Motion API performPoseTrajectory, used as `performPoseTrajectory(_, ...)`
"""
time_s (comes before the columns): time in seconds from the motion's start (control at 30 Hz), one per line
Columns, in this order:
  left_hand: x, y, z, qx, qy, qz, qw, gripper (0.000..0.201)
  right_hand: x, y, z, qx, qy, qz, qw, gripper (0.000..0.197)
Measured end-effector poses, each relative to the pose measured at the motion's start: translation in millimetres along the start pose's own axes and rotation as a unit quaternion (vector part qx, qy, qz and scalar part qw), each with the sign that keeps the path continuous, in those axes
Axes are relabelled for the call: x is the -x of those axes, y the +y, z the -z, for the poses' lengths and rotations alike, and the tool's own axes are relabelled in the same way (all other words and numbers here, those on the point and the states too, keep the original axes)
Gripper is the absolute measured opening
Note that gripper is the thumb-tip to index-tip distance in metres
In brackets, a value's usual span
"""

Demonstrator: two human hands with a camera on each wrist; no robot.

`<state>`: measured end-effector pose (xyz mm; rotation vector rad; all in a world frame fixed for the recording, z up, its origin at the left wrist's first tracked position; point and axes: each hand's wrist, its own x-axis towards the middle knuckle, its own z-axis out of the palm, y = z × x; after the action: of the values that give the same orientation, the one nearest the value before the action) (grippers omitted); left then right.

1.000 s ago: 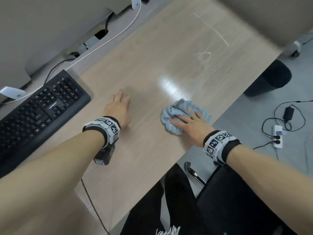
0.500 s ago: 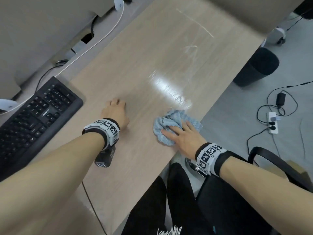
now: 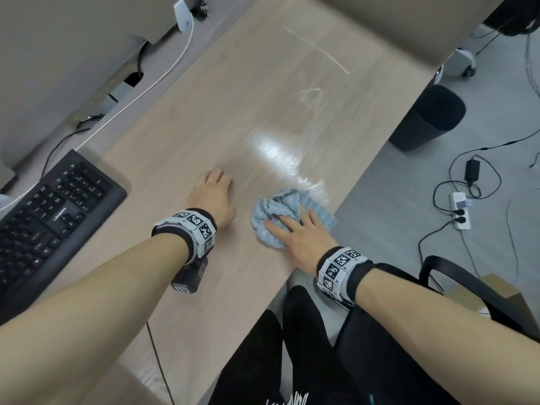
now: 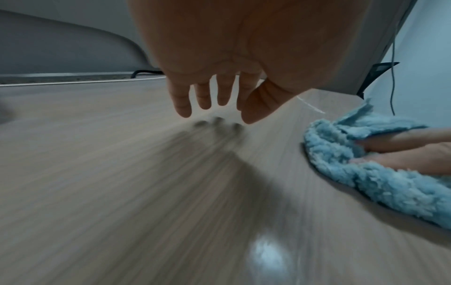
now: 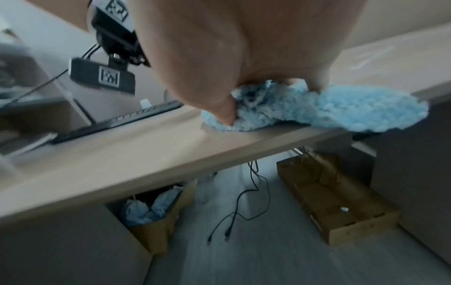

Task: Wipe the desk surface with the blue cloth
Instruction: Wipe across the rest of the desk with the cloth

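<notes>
A crumpled blue cloth [image 3: 283,211] [image 4: 361,169] [image 5: 324,110] lies on the light wooden desk [image 3: 233,106] at its near right edge, one corner hanging over the edge. My right hand [image 3: 298,232] lies flat on top of the cloth, straight fingers pressing it down onto the desk; in the right wrist view the thumb [image 5: 219,108] digs into its left side. My left hand [image 3: 214,191] [image 4: 212,96] hovers just over the desk to the left of the cloth, fingers straight and holding nothing. A wet shine [image 3: 277,153] marks the desk beyond the cloth.
A black keyboard [image 3: 49,217] sits at the left of the desk, with a white cable [image 3: 163,74] behind it. White streaks [image 3: 315,54] cross the far desk. On the floor are a black bin [image 3: 429,118], a power strip [image 3: 461,211] and cardboard boxes [image 5: 336,200].
My right hand has slid the cloth toward me and to the left, up to the desk's near edge. The left hand has kept its place beside it.
</notes>
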<state>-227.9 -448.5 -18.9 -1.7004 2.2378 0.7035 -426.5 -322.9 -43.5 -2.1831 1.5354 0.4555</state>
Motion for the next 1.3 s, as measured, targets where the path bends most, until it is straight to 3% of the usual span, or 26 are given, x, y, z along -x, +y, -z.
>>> performPoseTrajectory(0.1, -8.6, 5.9, 4.6, -0.013, 0.002, -0.003, 1.000, 0.072, -14.3, 29.5, 7.1, -0.004, 0.019, -0.002, 1.000, 0.083)
performPoseTrajectory(0.23, -15.4, 2.9, 4.3, -0.020, -0.037, 0.030, 0.999, 0.075, -51.5, 77.2, 27.8, -0.041, 0.046, -0.083, 0.995, 0.080)
performPoseTrajectory(0.43, -30.1, 13.0, 9.1, -0.044, -0.023, 0.055, 0.997, 0.075, -110.1, 146.2, 67.9, -0.058, 0.068, -0.160, 0.983, 0.075)
performPoseTrajectory(0.6, -43.1, 18.6, 10.1, -0.068, -0.034, 0.077, 0.994, 0.067, -156.7, 137.0, 99.7, -0.083, 0.054, -0.180, 0.979, 0.086)
performPoseTrajectory(0.83, -73.4, 27.3, 29.7, -0.041, 0.008, 0.061, 0.997, 0.042, -114.5, 124.6, 73.6, -0.021, 0.036, 0.001, 0.999, 0.087)
performPoseTrajectory(0.9, -86.9, 26.6, 38.5, -0.005, 0.027, 0.063, 0.998, 0.048, -113.1, 149.9, 76.3, -0.025, 0.044, -0.017, 0.999, 0.083)
performPoseTrajectory(1.0, -102.7, 21.8, 45.9, 0.018, 0.051, 0.055, 0.997, 0.056, -136.3, 184.7, 92.5, -0.045, 0.064, -0.112, 0.991, 0.076)
performPoseTrajectory(1.13, -113.8, 8.6, 47.6, 0.021, 0.040, 0.045, 0.998, 0.065, -183.4, 179.8, 122.0, -0.074, 0.050, -0.209, 0.974, 0.077)
performPoseTrajectory(1.3, -128.9, -3.3, 49.6, 0.018, 0.028, 0.068, 0.997, 0.062, -199.7, 133.8, 124.1, -0.049, 0.052, -0.109, 0.991, 0.083)
